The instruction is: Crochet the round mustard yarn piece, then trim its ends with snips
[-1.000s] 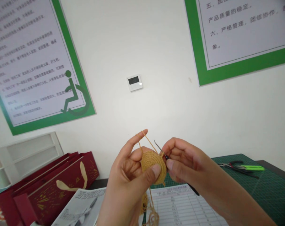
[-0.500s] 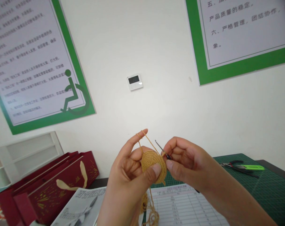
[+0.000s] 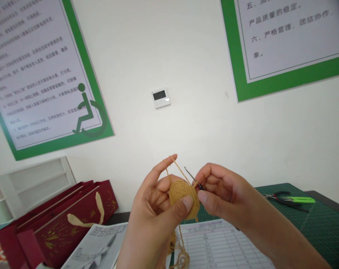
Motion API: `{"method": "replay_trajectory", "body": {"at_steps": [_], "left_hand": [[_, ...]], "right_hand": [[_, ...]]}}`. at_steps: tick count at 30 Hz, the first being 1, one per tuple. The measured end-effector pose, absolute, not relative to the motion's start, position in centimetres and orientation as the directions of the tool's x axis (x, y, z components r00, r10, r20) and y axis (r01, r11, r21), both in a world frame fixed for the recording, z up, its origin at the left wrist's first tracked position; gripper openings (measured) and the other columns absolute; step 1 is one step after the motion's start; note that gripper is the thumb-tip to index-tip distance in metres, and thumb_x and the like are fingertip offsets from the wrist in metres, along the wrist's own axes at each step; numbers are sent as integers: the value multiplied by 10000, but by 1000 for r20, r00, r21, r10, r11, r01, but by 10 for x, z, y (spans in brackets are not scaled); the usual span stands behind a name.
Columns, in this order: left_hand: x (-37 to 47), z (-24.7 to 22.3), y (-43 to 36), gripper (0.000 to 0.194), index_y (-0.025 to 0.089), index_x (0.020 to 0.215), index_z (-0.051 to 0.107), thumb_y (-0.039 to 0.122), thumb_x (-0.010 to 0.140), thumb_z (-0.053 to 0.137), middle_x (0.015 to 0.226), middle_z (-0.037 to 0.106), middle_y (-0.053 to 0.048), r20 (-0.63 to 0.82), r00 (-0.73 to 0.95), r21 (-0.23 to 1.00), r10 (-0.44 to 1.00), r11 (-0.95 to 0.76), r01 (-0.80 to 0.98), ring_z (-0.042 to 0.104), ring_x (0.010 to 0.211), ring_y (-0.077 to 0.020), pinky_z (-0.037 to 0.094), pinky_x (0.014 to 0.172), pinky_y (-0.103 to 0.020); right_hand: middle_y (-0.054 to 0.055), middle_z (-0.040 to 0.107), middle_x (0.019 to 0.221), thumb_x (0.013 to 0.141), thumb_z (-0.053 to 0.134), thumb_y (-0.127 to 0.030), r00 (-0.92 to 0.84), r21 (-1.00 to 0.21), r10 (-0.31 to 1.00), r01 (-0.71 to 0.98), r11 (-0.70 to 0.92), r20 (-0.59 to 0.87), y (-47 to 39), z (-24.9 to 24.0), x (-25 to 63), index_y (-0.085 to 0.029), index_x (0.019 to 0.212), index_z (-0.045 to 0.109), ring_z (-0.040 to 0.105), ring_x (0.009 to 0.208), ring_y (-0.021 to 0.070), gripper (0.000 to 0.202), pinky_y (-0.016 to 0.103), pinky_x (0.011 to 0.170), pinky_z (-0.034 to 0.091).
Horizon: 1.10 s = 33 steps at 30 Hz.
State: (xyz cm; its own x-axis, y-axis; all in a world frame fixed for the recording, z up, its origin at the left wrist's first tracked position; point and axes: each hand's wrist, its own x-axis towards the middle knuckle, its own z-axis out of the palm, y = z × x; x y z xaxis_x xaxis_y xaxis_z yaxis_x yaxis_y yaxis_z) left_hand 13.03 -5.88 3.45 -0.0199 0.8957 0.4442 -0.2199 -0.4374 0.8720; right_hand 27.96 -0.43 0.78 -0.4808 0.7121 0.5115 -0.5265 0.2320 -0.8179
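Note:
A flat oval of tan crochet work (image 3: 181, 191) is pinched in my left hand (image 3: 155, 209), with the thumb lying across its front. My left index finger points up, and the tan yarn (image 3: 180, 165) loops over it and runs down to the top right of the piece. In my right hand (image 3: 221, 188) is a thin metal crochet hook (image 3: 191, 174) with a dark handle, its tip pointing up and left. A yarn loop sits around the hook's shaft near my right fingertips. Loose yarn (image 3: 182, 257) hangs below the piece, partly hidden by my left hand.
Printed sheets (image 3: 214, 243) lie under my hands on a green cutting mat (image 3: 312, 228). Pliers (image 3: 281, 198) and a bright green tool (image 3: 301, 200) rest at the right. Dark red gift bags (image 3: 65, 220) stand left. A white wall with framed posters (image 3: 108, 123) rises behind.
The crochet piece and my left hand have shifted very slightly to the right. The hook and both grips look the same.

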Motion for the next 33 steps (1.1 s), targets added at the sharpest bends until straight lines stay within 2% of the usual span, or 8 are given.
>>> {"method": "replay_trajectory", "body": {"at_steps": [8,16,21,25,33], "left_hand": [[131,35,-60,741,215,1412,537,130,738,830,754,637,-9,433,-36,877,901,-430,-215,595,670,-143,461,627,-253],[131,35,-59,737,199,1401,561,125,722,835,716,625,5,459,-51,861,887,-459,-220,558,623,-120,455,593,-239],[132,35,-60,772,203,1423,533,130,719,842,742,638,-4,440,-51,872,897,-440,-215,586,643,-133,461,602,-246],[131,35,-59,759,201,1419,532,122,726,833,753,651,-13,447,-30,872,894,-442,-209,597,653,-138,460,608,-247],[128,34,-57,748,206,1413,548,116,726,829,749,649,-13,451,-21,869,892,-444,-220,592,646,-133,470,610,-246]], "right_hand": [[-26,570,736,841,753,-389,-453,-821,722,-497,282,523,-3,5,278,-220,878,577,476,648,105,247,235,565,374],[-36,555,734,821,775,-442,-472,-842,734,-477,253,488,-8,9,282,-209,887,575,459,624,88,314,222,547,361],[-16,589,770,801,799,-402,-451,-822,719,-484,301,529,-4,5,278,-216,875,564,519,695,116,309,242,584,392],[-21,579,767,847,749,-427,-459,-831,722,-472,294,517,-5,5,278,-221,891,560,501,685,111,283,236,573,375],[-40,581,743,803,798,-409,-484,-845,728,-475,248,486,-8,8,281,-216,887,571,488,648,93,310,218,567,364]]}}
